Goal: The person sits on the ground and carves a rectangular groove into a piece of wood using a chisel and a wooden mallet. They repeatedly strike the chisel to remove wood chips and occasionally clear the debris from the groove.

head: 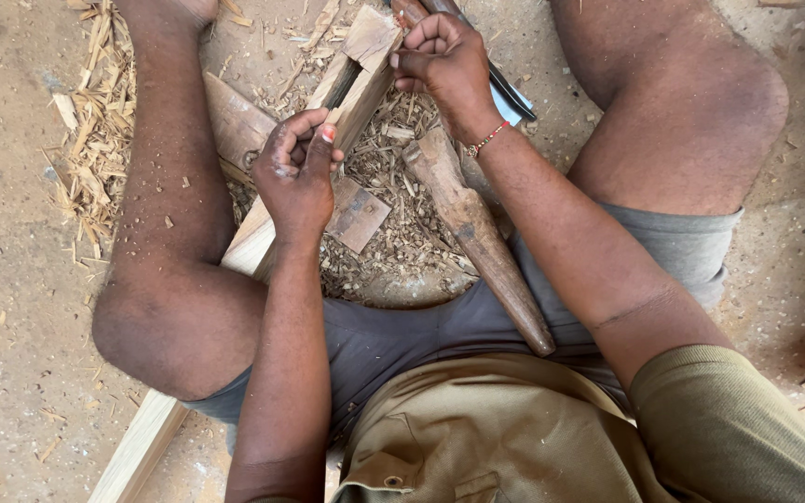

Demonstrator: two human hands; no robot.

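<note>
Left hand [296,172] gripping plank [347,93], right hand [442,61] closed around tool [505,93], mallet [477,233] between thighs, shavings [95,140] left.

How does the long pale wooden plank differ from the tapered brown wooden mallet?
The long pale wooden plank is flat-sided, light and squared; the tapered brown wooden mallet is rounded, darker and narrows toward one end. The left hand grips the plank; the mallet lies loose against the thigh, untouched. Both are wood and lie among chips.
</note>
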